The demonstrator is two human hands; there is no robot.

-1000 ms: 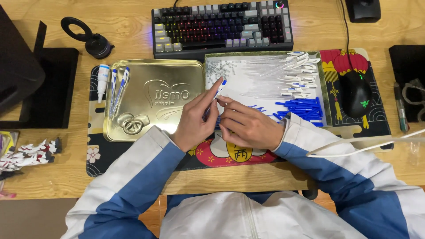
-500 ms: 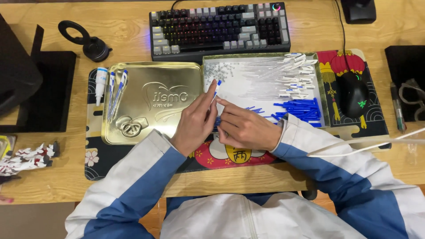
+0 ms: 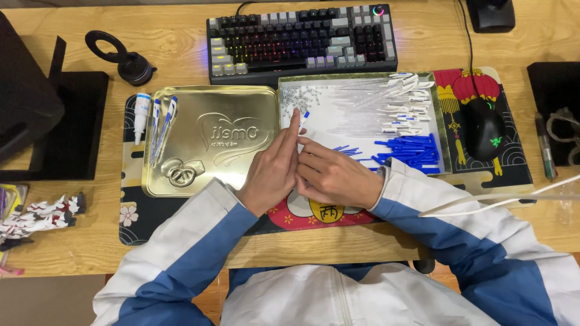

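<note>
Your wooden table (image 3: 181, 48) carries a keyboard (image 3: 302, 39), then a gold tin lid (image 3: 208, 142) beside a shallow tray (image 3: 362, 115) of pen parts (blue caps heaped at its right). Your left hand (image 3: 272, 172) and right hand (image 3: 335, 178) touch each other at the tray's near left corner, both grips clenched on one small white-and-blue pen (image 3: 304, 118), its tip poking above your fingers.

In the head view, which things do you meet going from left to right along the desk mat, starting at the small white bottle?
White bottle → finished pens → gold tin lid → left hand → right hand → blue pen caps → black mouse.
</note>
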